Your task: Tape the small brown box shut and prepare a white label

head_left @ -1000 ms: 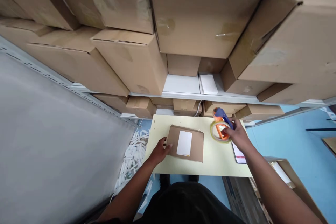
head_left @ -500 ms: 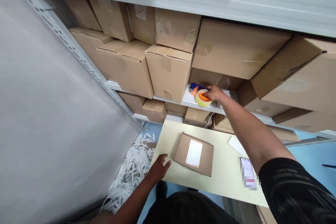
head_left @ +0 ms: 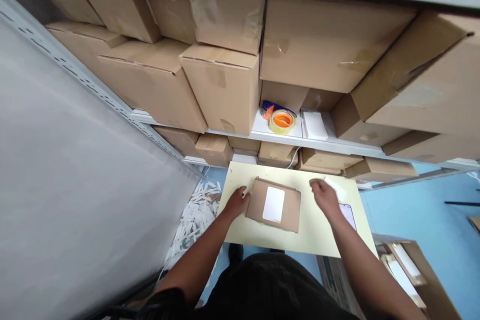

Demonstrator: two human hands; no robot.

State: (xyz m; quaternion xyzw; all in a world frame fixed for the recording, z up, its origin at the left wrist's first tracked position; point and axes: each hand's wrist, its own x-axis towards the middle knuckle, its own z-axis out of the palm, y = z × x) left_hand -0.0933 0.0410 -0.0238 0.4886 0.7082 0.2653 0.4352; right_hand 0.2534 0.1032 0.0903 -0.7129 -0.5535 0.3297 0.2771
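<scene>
A small brown cardboard box with a white label on top lies on the pale yellow table. My left hand is open at the box's left edge, thumb and fingers apart; whether it touches the box I cannot tell. To the right of the box, above the table, my right hand hangs with loosely bent fingers and no visible object in them. On the shelf sits a tape dispenser, blue and orange, carrying a roll of clear yellowish tape.
Behind the table, a metal rack holds stacked cardboard boxes. White cards lie on its shelf. A phone lies partly behind my right forearm. White scraps cover the floor at left; an open carton stands at right.
My right hand has let go of the tape dispenser and come down from the shelf to the right of the box. My left hand has moved up to the box's left edge. The view has shifted.
</scene>
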